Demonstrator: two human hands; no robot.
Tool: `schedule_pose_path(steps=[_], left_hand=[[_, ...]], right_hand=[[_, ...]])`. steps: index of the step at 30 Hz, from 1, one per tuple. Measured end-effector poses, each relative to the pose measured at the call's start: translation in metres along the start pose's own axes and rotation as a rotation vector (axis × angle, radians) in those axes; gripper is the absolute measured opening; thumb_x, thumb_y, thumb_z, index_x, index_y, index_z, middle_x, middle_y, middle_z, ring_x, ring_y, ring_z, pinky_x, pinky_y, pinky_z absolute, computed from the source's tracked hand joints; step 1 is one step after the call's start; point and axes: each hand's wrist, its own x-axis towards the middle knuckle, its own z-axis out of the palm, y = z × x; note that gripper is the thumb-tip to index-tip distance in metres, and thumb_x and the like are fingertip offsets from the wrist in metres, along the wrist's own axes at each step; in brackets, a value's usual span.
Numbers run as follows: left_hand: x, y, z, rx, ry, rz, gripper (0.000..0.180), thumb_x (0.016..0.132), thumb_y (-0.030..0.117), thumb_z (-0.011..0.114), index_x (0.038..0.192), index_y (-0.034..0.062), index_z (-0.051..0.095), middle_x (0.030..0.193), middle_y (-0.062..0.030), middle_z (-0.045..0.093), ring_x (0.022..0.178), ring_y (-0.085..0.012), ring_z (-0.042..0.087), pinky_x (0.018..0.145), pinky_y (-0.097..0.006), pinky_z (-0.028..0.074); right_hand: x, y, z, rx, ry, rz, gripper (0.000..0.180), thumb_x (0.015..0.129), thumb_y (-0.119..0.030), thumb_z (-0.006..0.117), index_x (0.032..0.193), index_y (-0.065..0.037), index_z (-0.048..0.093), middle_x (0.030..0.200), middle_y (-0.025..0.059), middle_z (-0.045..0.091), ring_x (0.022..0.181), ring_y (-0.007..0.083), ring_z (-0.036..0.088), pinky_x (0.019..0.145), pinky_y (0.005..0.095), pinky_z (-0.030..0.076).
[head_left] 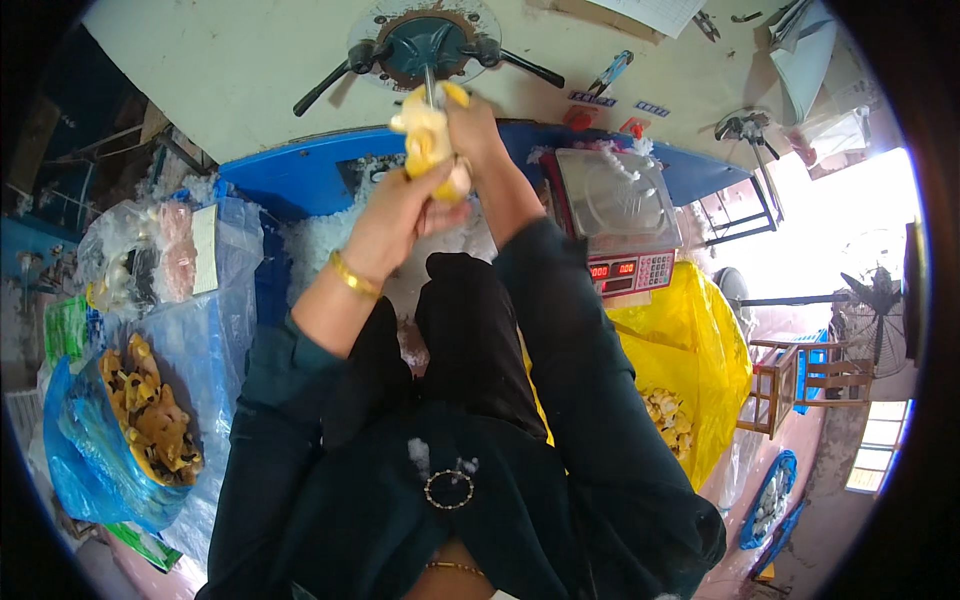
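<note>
A small yellow and cream plush toy [428, 145] sits at the end of a thin metal tube [430, 78] that comes out of a dark green machine head [424, 45]. My left hand [405, 210] grips the toy's lower end, thumb on top and fingers curled round it. Higher up, my right hand [470, 128] closes on the toy's right side beside the tube. Part of the toy is hidden by my fingers, and I cannot see how far the tube goes in. White fluffy stuffing [325, 245] lies below and left of my hands.
Two black lever handles [532, 70] flank the machine. On the right stand a digital scale [612, 210] and a yellow bag [700, 350] of yellow pieces. Yellow and black plush skins [155, 415] fill a blue bag at left. Blue-handled nippers [612, 72] lie on the table.
</note>
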Motion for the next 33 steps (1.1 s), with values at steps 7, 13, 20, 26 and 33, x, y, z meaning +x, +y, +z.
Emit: schedule_pose_path(steps=[7,13,20,26,33], left_hand=[[0.008,0.008,-0.002,-0.101,-0.015,-0.125,0.028,0.082,0.007,0.066,0.107,-0.0016,0.057,0.091,-0.0092,0.063,0.073,-0.0184,0.064,0.056,-0.027,0.055],[-0.024,0.017,-0.022,-0.055,-0.093,-0.294,0.033,0.081,0.009,0.068,0.11,-0.0013,0.054,0.081,-0.0072,0.058,0.057,-0.0111,0.053,0.045,-0.022,0.04],[0.031,0.029,-0.032,-0.011,-0.092,-0.237,0.02,0.085,0.013,0.068,0.098,0.0035,0.055,0.067,0.0014,0.048,0.047,-0.0052,0.038,0.042,-0.018,0.028],[0.001,0.024,-0.045,0.145,-0.102,-0.15,0.023,0.083,0.014,0.07,0.099,0.0005,0.059,0.072,-0.0013,0.055,0.052,-0.0063,0.049,0.042,-0.019,0.035],[0.039,0.032,-0.05,0.332,-0.082,0.047,0.036,0.083,0.01,0.07,0.115,-0.001,0.058,0.104,-0.0058,0.066,0.09,-0.0142,0.065,0.081,-0.026,0.051]], right_hand=[[-0.01,-0.006,0.001,0.015,0.039,0.07,0.045,0.088,-0.03,0.057,0.108,0.01,0.059,0.106,0.0296,0.062,0.102,0.0382,0.062,0.085,0.0407,0.048],[-0.063,-0.007,-0.011,0.401,-0.017,0.201,0.039,0.092,-0.025,0.054,0.106,0.011,0.059,0.097,0.0199,0.065,0.086,0.0243,0.065,0.07,0.0351,0.052],[-0.023,-0.029,0.003,0.33,0.042,0.191,0.037,0.094,-0.022,0.051,0.109,0.011,0.057,0.099,0.0195,0.064,0.086,0.0241,0.065,0.07,0.0359,0.052],[-0.081,-0.036,-0.012,0.552,-0.022,0.276,0.034,0.095,-0.021,0.048,0.11,0.008,0.056,0.1,0.0152,0.064,0.087,0.0201,0.063,0.074,0.0312,0.051],[-0.069,-0.045,-0.001,0.544,0.042,0.257,0.03,0.097,-0.02,0.045,0.108,0.007,0.056,0.097,0.013,0.064,0.081,0.0201,0.065,0.069,0.0307,0.053]])
